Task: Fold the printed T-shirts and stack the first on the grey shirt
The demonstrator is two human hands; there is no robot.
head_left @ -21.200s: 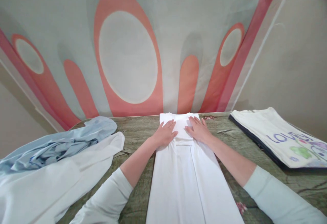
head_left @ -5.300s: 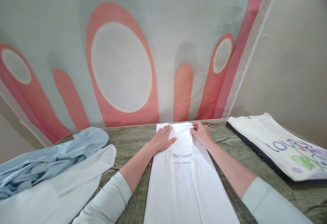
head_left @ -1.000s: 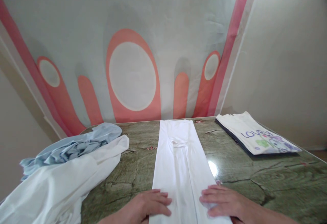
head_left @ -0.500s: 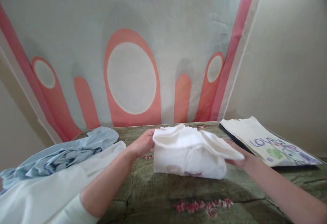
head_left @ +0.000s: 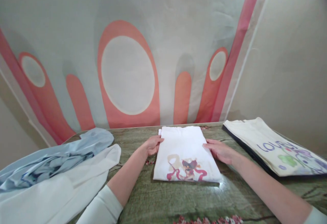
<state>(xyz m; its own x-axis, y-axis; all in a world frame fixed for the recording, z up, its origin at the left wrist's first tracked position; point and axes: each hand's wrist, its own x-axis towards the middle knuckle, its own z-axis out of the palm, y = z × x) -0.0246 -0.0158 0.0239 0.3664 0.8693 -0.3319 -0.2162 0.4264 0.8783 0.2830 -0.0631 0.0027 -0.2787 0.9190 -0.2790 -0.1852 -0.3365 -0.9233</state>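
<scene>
A neatly folded white T-shirt [head_left: 182, 145] with a red and brown print at its near end lies on the table in front of me. At its left edge, my left hand [head_left: 153, 145] pinches the cloth, fingers closed around the border. My right hand [head_left: 221, 150] holds the opposite edge, its fingertips on top of the fabric and the rest of the grip partly hidden. The shirt looks flat and its front faces up.
To the right lies a stack of folded clothes [head_left: 251, 132], cream with a "LOVELY" print above a dark one. Rumpled light blue and white garments [head_left: 58, 164] spread across the left side. The wood-patterned tabletop [head_left: 143, 200] meets a painted wall backdrop [head_left: 168, 19].
The white T-shirt was part-folded and lifted, its flap loose. Now it lies flat with the print up. Both hands have moved to its side edges, and the view has shifted slightly.
</scene>
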